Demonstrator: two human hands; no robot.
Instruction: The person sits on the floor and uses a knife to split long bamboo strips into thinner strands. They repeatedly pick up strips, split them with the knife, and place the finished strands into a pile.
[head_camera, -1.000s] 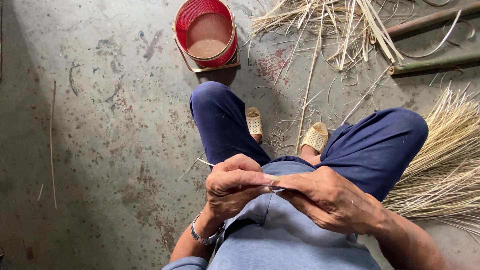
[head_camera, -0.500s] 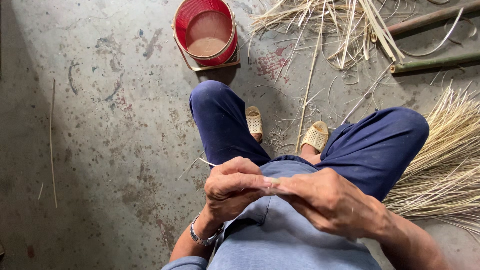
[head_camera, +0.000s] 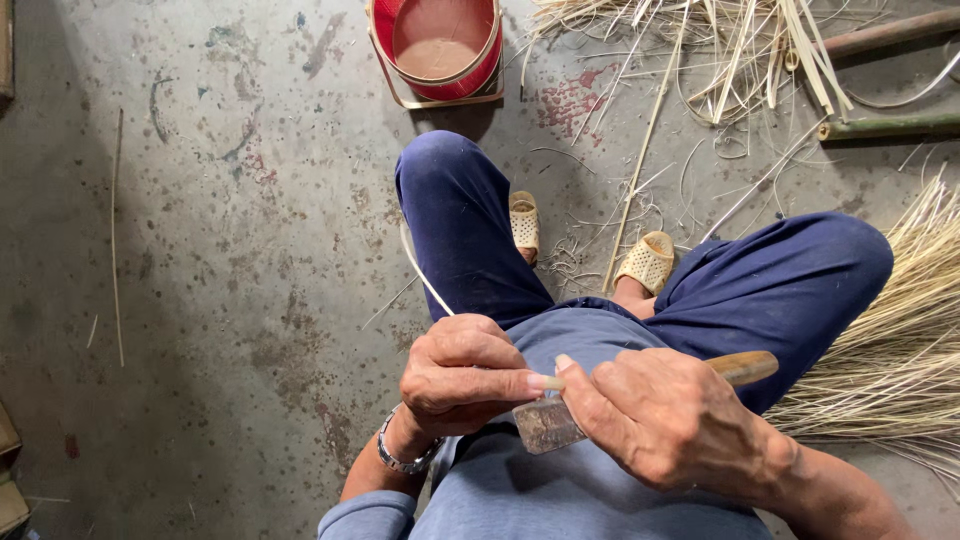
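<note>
Since the earlier frame, a blade and a wooden handle have come into view in my right hand (head_camera: 672, 425), and a pale strip now trails out past my left knee; before, both hands were bunched together with neither showing.

The concrete floor (head_camera: 220, 250) fills the view. My legs in dark blue trousers (head_camera: 780, 290) are spread, with woven sandals (head_camera: 648, 262) between them. A sheaf of split cane (head_camera: 900, 350) lies at my right, loose slivers (head_camera: 720, 50) lie ahead, and a red bucket (head_camera: 445, 45) stands in front.

My right hand is wrapped around the knife (head_camera: 548, 425), fingers curled tight on the handle, thumb extended toward the left hand. My left hand (head_camera: 462, 375) is closed, fingers pressed together and pinching the thin strip (head_camera: 425, 280) just beside the blade.

I judge the strip to be light, springy and flexible along its length, yet prone to splitting or snapping if bent sharply; its edges may cut. Best hold: pinch it flat, close to the blade, where it flexes least.
</note>
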